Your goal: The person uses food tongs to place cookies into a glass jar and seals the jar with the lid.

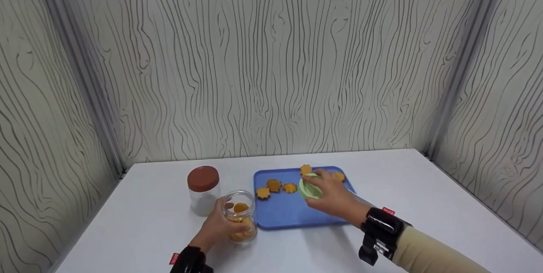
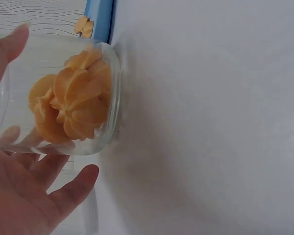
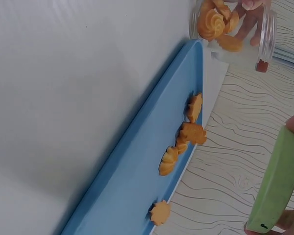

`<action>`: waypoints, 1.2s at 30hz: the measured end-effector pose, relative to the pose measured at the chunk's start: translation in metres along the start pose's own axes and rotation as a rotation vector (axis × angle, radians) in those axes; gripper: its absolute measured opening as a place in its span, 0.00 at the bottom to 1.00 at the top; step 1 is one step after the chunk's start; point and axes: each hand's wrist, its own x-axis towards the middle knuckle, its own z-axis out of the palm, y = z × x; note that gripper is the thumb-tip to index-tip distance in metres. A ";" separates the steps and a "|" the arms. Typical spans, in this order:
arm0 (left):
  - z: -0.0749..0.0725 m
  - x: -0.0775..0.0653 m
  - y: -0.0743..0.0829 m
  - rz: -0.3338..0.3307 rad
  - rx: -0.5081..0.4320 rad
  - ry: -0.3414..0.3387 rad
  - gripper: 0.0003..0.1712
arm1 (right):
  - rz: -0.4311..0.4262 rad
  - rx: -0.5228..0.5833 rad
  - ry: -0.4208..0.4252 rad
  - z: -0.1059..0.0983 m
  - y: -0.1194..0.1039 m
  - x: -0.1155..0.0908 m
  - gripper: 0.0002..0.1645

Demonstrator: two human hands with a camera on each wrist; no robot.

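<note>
My left hand [image 1: 215, 227] holds an uncovered clear glass jar [image 1: 251, 207] upright beside the blue tray, thumb and fingers on either side. Several ridged golden cookies [image 2: 78, 105] lie in the bottom of the jar, as the left wrist view shows. A pale green round lid [image 1: 313, 190] is in my right hand [image 1: 335, 197], pinched at its edge above the right part of the tray. In the right wrist view the lid [image 3: 277, 183] appears side-on, tilted, with fingertips at its rim.
Several flower-shaped cookies [image 1: 274, 185] are scattered on the blue tray [image 1: 284, 213], mostly along its far side. Left of the held jar stands another clear jar [image 1: 205, 201] with a reddish-brown lid [image 1: 203, 178]. A wood-patterned panel [image 1: 271, 73] rises behind the white table [image 1: 140, 222].
</note>
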 end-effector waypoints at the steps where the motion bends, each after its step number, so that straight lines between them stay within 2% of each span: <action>1: 0.000 0.000 0.000 0.002 -0.001 0.001 0.58 | -0.007 0.005 -0.001 0.001 -0.001 0.000 0.34; 9: -0.001 -0.001 0.000 0.020 0.000 0.001 0.58 | -0.040 0.018 0.003 0.008 -0.009 0.003 0.34; 20: 0.000 -0.002 -0.001 0.015 -0.011 0.003 0.59 | -0.153 0.064 -0.054 0.022 -0.029 0.007 0.34; 36: 0.000 -0.001 -0.006 0.046 -0.007 0.007 0.59 | -0.192 0.089 -0.116 0.043 -0.057 0.013 0.36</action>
